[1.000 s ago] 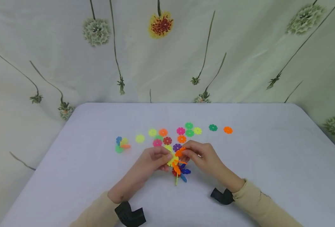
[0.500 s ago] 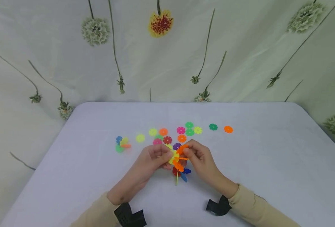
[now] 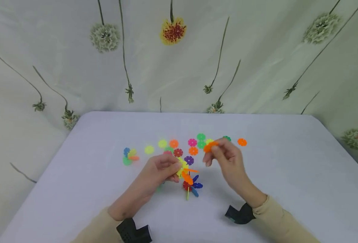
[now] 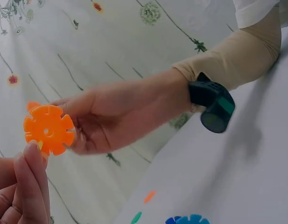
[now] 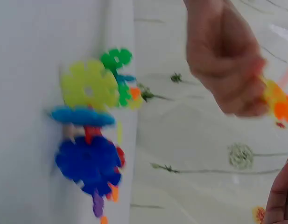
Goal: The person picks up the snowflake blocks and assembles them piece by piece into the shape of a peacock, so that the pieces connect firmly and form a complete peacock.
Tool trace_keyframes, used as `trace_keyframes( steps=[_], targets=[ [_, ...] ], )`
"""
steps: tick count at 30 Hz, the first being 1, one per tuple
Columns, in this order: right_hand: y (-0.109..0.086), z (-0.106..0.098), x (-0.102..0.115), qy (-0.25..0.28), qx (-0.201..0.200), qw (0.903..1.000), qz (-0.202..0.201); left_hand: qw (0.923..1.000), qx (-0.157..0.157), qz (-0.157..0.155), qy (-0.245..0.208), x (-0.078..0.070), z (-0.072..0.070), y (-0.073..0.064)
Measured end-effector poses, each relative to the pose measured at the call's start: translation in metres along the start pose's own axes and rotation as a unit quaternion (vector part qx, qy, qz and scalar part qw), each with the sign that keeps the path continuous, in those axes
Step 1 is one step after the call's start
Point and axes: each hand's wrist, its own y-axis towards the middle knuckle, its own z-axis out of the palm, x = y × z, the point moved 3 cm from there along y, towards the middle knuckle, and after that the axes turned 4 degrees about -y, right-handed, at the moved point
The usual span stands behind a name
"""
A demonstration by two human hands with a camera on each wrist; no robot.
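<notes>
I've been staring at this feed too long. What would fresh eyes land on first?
Probably the bright orange disc pinched in the right hand, above the pale table. Next, the left hand holding a yellow disc with thin orange pieces beside it, near a cluster of blue and red discs. Behind the table, a yellow-and-red flower stands out on the hanging cloth.

That notched orange disc (image 4: 49,125) looks like smooth plastic. I see a smooth, matt table (image 3: 257,168), a creased, cloth-like curtain (image 3: 257,50) with a soft sheen, a dull cloth sleeve (image 3: 283,219) and a hard, black plastic-looking wrist camera (image 4: 211,102).
</notes>
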Motion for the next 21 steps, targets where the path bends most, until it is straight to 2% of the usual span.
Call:
trace_keyframes(
  steps=[3, 4, 13, 21],
  targets=[
    [-0.005, 0.010, -0.001, -0.041, 0.070, 0.9967, 0.005, 0.9997, 0.023, 0.006, -0.009, -0.001, 0.003, 0.001],
    [-0.007, 0.013, -0.001, -0.047, 0.083, 0.9954, 0.008, 0.9994, 0.030, 0.009, -0.013, -0.001, 0.005, 0.001],
    [-0.015, 0.019, -0.009, -0.022, 0.086, 0.9956, 0.032, 0.9982, 0.040, -0.010, -0.043, -0.002, 0.010, -0.001],
    [-0.024, 0.029, -0.015, -0.032, 0.090, 0.9950, 0.029, 0.9934, 0.043, -0.040, -0.098, 0.006, 0.007, 0.000]
  ],
)
